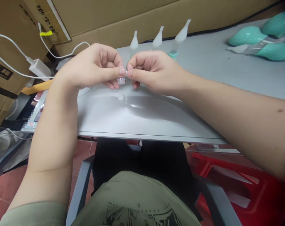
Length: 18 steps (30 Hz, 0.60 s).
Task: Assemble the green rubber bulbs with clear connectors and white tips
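My left hand [100, 67] pinches a small clear plastic piece [121, 81] between thumb and fingers, over the grey table [137, 121]. My right hand [154, 71] meets it fingertip to fingertip, its thumb and forefinger closed at a tiny whitish bit by the clear piece; what exactly it grips is too small to name. Below the hands a small round white disc [121, 97] lies on the tabletop. Behind them stand three white tapered nozzles, the left nozzle [134, 42], the middle nozzle [158, 39] and the right nozzle [182, 34], with their lower parts partly hidden by my hands.
Several teal bulbs [247, 36] with clear tubes lie at the back right. A white charger [40, 68] with a cable sits at the left, beside cardboard boxes [6, 72]. A black cable runs along the back. A red plastic stool [257, 185] stands below right.
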Tool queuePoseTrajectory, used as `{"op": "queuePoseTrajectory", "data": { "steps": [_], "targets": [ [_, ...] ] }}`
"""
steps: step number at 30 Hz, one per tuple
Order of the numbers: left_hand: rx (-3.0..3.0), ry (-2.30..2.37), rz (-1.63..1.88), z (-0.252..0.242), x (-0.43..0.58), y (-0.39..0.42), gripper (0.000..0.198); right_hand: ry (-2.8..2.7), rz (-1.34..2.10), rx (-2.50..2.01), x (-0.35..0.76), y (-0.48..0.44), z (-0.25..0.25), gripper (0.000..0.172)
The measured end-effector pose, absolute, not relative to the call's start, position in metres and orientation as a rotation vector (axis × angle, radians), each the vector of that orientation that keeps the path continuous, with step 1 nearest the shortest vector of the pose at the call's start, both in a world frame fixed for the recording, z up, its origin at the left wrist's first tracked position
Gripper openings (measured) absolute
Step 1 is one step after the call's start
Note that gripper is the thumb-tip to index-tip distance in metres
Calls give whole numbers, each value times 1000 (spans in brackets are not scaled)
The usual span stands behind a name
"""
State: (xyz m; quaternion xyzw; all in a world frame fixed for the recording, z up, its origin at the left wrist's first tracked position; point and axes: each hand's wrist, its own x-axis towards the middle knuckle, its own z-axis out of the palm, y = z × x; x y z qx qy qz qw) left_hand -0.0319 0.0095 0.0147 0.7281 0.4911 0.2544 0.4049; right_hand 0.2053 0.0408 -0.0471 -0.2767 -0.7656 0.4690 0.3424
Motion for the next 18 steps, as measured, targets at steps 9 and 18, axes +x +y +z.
{"op": "queuePoseTrajectory", "data": {
  "steps": [9, 18],
  "targets": [
    [1930, 1235, 597, 18, -39, 9, 47, -1929, 1341, -746, 202, 38, -46, 20],
    [2162, 1373, 496, 17, -50, 20, 22, -2051, 1202, -844, 207, 47, -52, 21]
  ]
}}
